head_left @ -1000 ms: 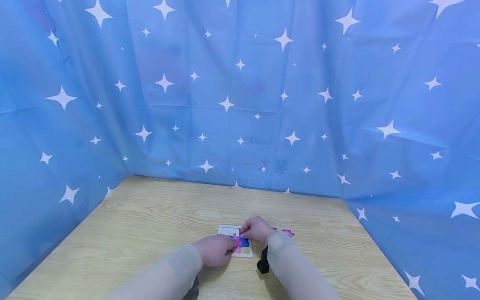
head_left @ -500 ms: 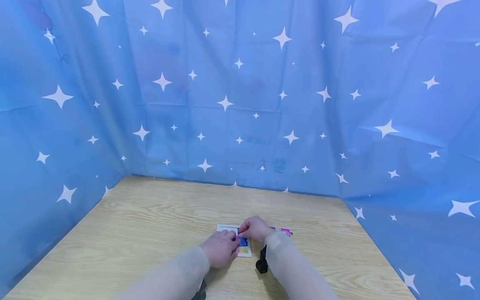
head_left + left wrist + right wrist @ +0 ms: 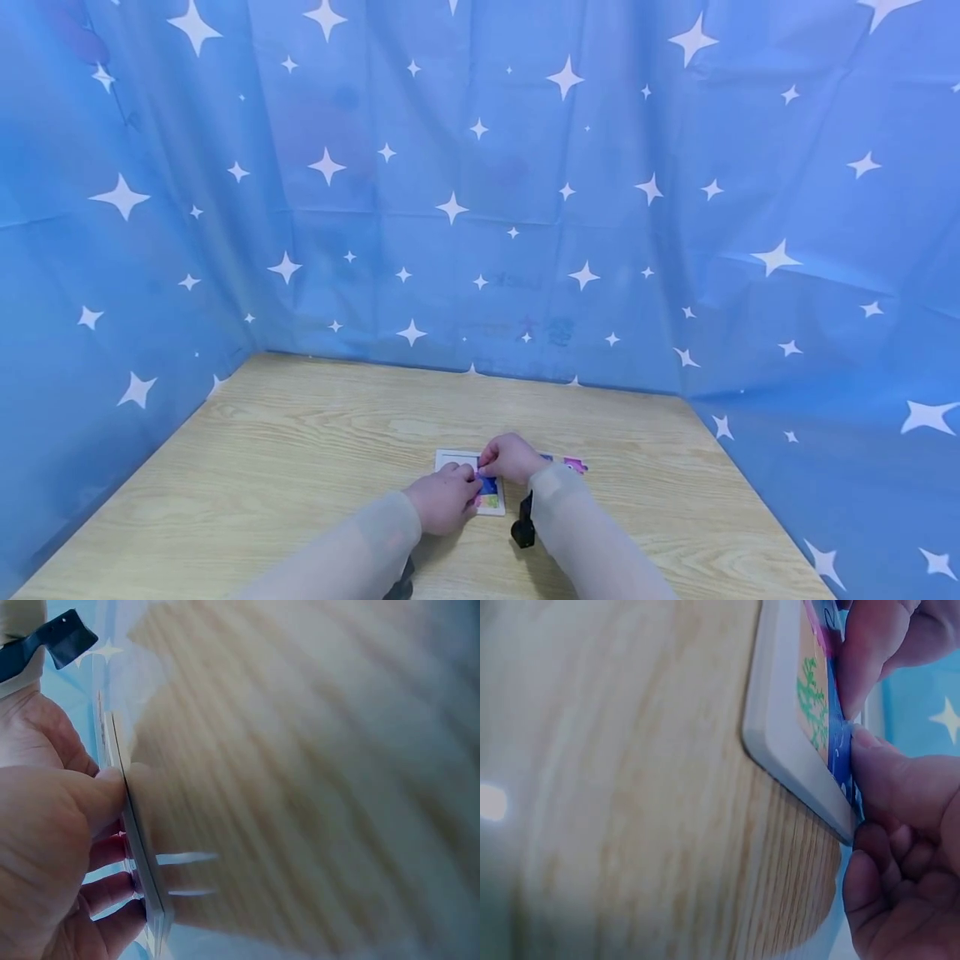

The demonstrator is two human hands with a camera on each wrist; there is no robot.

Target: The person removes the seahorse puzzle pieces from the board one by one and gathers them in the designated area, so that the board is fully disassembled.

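Observation:
A jigsaw puzzle in a white frame tray [image 3: 491, 512] lies on the table, its blue pieces [image 3: 488, 484] showing to the right of my left hand [image 3: 444, 498]. That hand holds the tray: in the left wrist view its thumb [image 3: 109, 796] lies against the near edge and the fingers bend over the top. My right hand [image 3: 513, 458] reaches in from the right, thumb and forefinger together at the blue part. In the right wrist view the right thumb [image 3: 870, 750] touches the blue picture near the tray corner. What its fingertips pinch looks like a puzzle piece, mostly hidden.
Loose pink and blue puzzle pieces [image 3: 574, 465] lie on the wooden table [image 3: 337, 417] just right of the right hand, partly behind it. A blue curtain [image 3: 480, 167] with white stars stands behind the table and along its sides.
My left hand has slid a little to the right over the puzzle, its fingers now more bent and covering more of the pieces. The right hand stays about where it was.

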